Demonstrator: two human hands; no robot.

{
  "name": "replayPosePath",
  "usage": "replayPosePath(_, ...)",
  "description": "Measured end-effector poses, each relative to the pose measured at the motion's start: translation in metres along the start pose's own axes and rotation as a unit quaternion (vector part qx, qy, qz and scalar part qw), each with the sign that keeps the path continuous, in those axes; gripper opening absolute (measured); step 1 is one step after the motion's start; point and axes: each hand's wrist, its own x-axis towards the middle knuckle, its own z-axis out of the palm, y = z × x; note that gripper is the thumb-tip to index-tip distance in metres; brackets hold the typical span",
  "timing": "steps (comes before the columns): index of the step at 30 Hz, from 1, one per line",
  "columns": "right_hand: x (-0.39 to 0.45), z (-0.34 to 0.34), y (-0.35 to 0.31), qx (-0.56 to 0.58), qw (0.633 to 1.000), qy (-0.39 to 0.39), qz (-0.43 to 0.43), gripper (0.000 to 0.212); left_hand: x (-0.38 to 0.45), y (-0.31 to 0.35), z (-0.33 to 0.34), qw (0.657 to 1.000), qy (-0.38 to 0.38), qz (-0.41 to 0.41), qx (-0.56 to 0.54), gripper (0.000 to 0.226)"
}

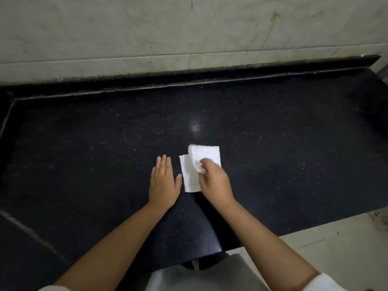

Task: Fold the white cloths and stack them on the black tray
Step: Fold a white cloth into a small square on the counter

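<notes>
One cloth (193, 175) is all I have in view, lying on the dark counter (84, 143) just ahead of me, partly folded: a lower layer sits flat while an upper flap is raised toward the wall (189, 28). My right hand (214, 181) pinches that flap near its edge, fingers curled around the bunched white fabric, which I judge is the grip for drawing the layer over to make the next fold. My left hand (163, 181) lies flat on the counter just beside the cloth's left edge, fingers straight and pressed together, thumb angled out toward the cloth without clearly touching it. I read that as a hand parked close so it can pin the lower layer or smooth the crease once the flap comes down. No tray shows anywhere I can see, so stacking is not yet at hand; this cloth needs its fold finished first. With thin fabric, the flap could slip askew if the lower layer drags.
</notes>
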Motion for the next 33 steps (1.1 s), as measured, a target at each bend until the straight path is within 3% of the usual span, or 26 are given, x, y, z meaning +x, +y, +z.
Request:
replayPosePath(3, -0.018, 0.031, 0.011, -0.063, 0.993, -0.075, -0.069, 0.014, -0.010, -0.024, -0.002, 0.998, 0.002, -0.032, 0.055, 0.060)
replayPosePath(8, -0.020, 0.038, 0.019, -0.082, 0.991, -0.072, -0.080, 0.014, -0.016, -0.034, 0.001, 0.996, -0.003, -0.012, 0.091, 0.059)
replayPosePath(13, -0.010, 0.027, 0.004, 0.013, 0.999, 0.026, 0.019, 0.011, -0.016, -0.037, 0.003, 0.993, -0.005, -0.009, 0.114, 0.061)
replayPosePath(17, -0.004, 0.017, -0.008, 0.102, 0.988, 0.110, 0.040, 0.011, -0.016, -0.036, 0.003, 0.993, 0.000, -0.006, 0.114, 0.061)
replayPosePath(26, -0.028, 0.044, 0.017, -0.049, 0.991, -0.108, -0.070, 0.023, -0.016, -0.036, 0.003, 0.994, 0.007, 0.008, 0.108, 0.061)
replayPosePath(29, -0.027, 0.035, 0.016, -0.102, 0.980, -0.118, -0.127, 0.025, -0.016, -0.038, 0.003, 0.994, 0.002, 0.007, 0.111, 0.060)
replayPosePath(32, -0.026, 0.018, 0.027, -0.169, 0.967, -0.066, -0.177, 0.025, -0.016, -0.040, 0.001, 0.995, 0.001, 0.035, 0.097, 0.055)
replayPosePath(33, -0.027, 0.011, 0.032, -0.196, 0.963, -0.048, -0.178, 0.025, -0.017, -0.041, 0.002, 0.993, 0.031, 0.066, 0.095, 0.052)
